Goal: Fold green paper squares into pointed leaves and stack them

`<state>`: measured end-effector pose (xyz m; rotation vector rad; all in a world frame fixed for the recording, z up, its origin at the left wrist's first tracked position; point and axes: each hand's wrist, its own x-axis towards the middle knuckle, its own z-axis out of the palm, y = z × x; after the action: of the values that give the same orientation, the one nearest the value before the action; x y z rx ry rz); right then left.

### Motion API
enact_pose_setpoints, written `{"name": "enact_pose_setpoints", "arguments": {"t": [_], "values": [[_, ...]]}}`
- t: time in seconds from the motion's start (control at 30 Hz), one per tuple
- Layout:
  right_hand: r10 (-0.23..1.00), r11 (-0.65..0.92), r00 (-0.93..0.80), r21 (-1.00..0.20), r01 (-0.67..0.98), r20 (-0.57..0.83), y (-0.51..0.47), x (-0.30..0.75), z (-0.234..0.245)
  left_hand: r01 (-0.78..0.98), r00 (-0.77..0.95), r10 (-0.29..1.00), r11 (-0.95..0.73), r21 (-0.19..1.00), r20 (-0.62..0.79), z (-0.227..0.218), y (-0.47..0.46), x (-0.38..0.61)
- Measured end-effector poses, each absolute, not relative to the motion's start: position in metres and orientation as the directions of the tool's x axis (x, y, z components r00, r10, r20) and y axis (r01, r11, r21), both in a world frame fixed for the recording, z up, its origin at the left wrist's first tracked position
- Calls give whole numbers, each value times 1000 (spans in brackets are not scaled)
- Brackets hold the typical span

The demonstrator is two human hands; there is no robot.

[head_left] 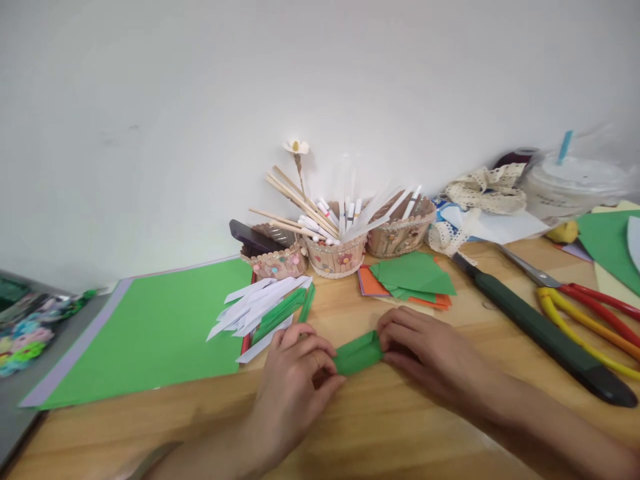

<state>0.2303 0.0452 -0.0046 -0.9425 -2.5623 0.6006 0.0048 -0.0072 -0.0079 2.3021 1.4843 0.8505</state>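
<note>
A folded strip of green paper (358, 354) is held between my two hands, low over the wooden table. My left hand (300, 373) pinches its left end with thumb and fingers. The right end is gripped by the curled fingers of my right hand (417, 343), whose fingertips are partly hidden. Just beyond my left hand lies a pile of folded white paper strips (265, 303) with some folded green strips (283, 313) on it. Beyond my right hand rests a small stack of green paper pieces (413, 277) on orange paper pieces (375, 283).
Large green sheets (150, 333) cover the left side. Three decorated baskets (337, 260) with sticks and markers stand against the wall. At right lie a dark green-handled tool (540, 327), red-handled scissors (575, 290), yellow-handled scissors (555, 323), lace (487, 190) and a lidded cup (575, 183).
</note>
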Motion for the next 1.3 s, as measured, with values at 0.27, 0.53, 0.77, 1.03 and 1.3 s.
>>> {"name": "enact_pose_setpoints", "arguments": {"t": [0.27, 0.53, 0.77, 1.03, 1.3], "values": [[688, 659, -707, -546, 517, 161, 49, 229, -5, 739, 296, 901, -426, 522, 317, -7, -7, 4], [739, 617, -660, -527, 584, 134, 45, 223, 2, 765, 277, 921, -385, 517, 276, -5, -5, 8], [771, 593, -626, -491, 637, 120, 45, 220, 0, 766, 283, 919, -389, 512, 274, -5, -5, 9], [787, 594, -597, -452, 666, 155, 44, 217, -5, 777, 276, 930, -364, 514, 241, -4, -2, 10], [777, 616, -603, -407, 674, 180, 39, 217, -8, 766, 288, 929, -368, 527, 231, -5, -3, 10]]}}
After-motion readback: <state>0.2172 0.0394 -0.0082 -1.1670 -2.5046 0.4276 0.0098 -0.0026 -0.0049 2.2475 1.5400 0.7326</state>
